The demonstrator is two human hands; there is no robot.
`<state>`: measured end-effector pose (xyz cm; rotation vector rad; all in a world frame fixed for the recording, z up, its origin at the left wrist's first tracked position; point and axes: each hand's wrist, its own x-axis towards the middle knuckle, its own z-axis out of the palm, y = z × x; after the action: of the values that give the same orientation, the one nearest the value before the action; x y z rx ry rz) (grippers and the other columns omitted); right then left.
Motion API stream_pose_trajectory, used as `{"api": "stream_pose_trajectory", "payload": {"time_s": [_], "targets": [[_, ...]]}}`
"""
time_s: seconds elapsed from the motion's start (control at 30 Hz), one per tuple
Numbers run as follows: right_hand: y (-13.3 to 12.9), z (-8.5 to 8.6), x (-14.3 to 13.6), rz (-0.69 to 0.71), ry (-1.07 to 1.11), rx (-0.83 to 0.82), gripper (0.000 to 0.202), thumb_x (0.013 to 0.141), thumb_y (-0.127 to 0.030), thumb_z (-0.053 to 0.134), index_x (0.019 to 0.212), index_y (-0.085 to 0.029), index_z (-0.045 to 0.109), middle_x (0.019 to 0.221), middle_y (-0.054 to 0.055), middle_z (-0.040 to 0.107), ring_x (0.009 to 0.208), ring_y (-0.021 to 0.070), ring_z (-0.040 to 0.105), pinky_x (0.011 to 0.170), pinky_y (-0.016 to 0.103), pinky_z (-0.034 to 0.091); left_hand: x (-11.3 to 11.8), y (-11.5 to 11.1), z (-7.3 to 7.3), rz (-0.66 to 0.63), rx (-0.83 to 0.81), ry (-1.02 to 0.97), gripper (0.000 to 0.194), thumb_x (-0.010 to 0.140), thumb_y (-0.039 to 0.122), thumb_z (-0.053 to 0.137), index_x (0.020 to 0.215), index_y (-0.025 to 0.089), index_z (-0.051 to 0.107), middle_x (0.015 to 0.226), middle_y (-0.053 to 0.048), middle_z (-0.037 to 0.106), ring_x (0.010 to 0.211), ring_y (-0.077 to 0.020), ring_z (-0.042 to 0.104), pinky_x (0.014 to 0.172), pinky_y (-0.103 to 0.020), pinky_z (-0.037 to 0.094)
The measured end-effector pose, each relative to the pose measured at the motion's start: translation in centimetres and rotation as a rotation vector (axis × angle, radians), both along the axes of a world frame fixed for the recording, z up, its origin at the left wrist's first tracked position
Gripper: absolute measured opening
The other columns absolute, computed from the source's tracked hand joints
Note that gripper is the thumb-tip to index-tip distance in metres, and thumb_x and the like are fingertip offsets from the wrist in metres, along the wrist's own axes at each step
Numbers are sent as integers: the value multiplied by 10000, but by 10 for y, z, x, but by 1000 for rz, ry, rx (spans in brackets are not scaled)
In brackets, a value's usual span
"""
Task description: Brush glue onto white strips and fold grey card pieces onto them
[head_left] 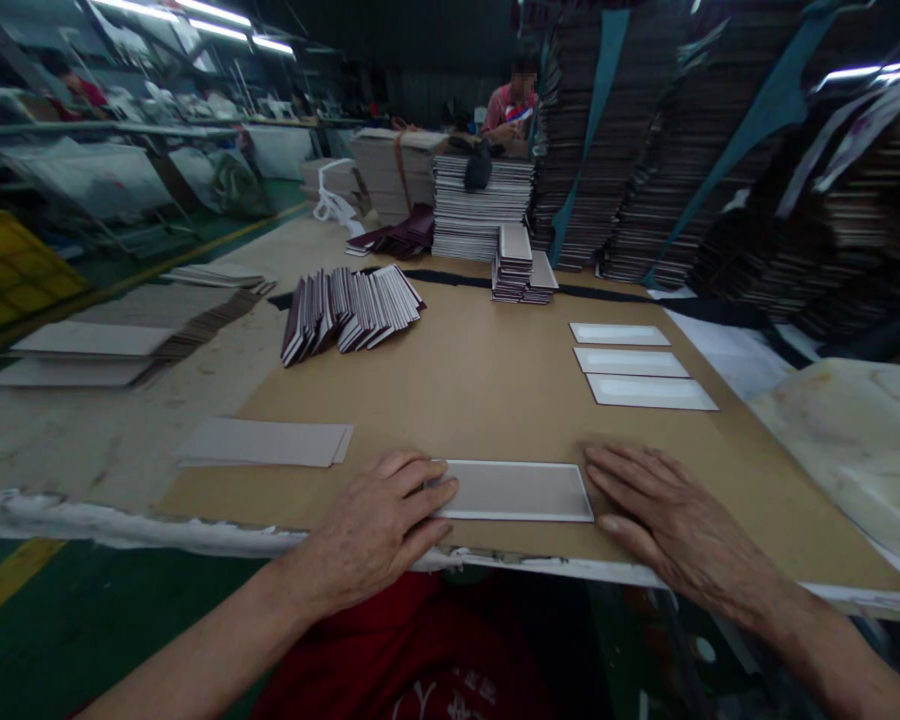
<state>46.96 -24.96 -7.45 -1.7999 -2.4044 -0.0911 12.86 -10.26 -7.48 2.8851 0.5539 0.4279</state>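
Observation:
A grey rectangular panel with a white border (pixel 516 490) lies flat near the table's front edge. My left hand (pixel 386 515) rests over its left end, fingers extended and slightly apart on the panel. At the right end, my right hand (pixel 664 515) lies with outstretched fingers on the brown board (pixel 465 390), fingertips close beside the panel's edge. Left of my left hand are overlapping plain grey strips (pixel 266 443). Further back on the right, three white panels with dark edges (pixel 637 362) lie in a column.
Behind stand a leaning row of maroon-and-white pieces (pixel 349 310) and a small stack (pixel 511 265). Grey sheets (pixel 97 340) lie at the left, a crumpled pale sack (pixel 855 440) at the right. Tall stacks (pixel 615 130) rise behind; a person (pixel 511 105) is in the background.

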Motion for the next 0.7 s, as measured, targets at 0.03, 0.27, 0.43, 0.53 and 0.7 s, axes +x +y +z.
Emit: {"api": "stream_pose_trajectory", "payload": {"time_s": [0.03,0.27,0.43,0.53,0.7], "targets": [[0,1,2,-12,35,-26,520,1041,-439,454,1519,-237,427,1584,61,417,1471,289,336,1179,591,329,0,1,-1,-5,-14,-19,313,994,310,568,1289,215,618,1278,-97,639,1210,-286,538,1036,-508,481],[-2,4,-26,84,163,-172,829,903,-547,665,1587,-249,304,1617,110,349,1468,327,341,1186,586,327,-6,2,-3,27,-53,-67,365,969,279,587,1332,241,600,1313,-97,650,1231,-279,577,1049,-495,528],[-3,-1,-40,166,139,4,591,866,-342,729,1414,-230,538,1347,87,639,1182,264,608,1007,411,539,-16,10,-14,33,77,-139,462,935,318,625,1387,272,545,1306,-68,686,1206,-254,641,1019,-400,579],[4,-8,-40,275,85,186,410,947,-336,658,1316,-171,586,1192,95,702,1006,218,652,876,336,576,-17,16,-17,-29,171,-221,477,921,327,629,1385,269,534,1264,-41,715,1151,-211,681,976,-311,596],[16,-11,-40,329,114,288,287,1067,-310,428,1245,-165,599,1069,78,728,874,172,650,779,287,575,-16,12,-9,6,128,-218,468,939,316,611,1397,333,515,1273,4,715,1164,-188,676,1028,-284,558]]}}
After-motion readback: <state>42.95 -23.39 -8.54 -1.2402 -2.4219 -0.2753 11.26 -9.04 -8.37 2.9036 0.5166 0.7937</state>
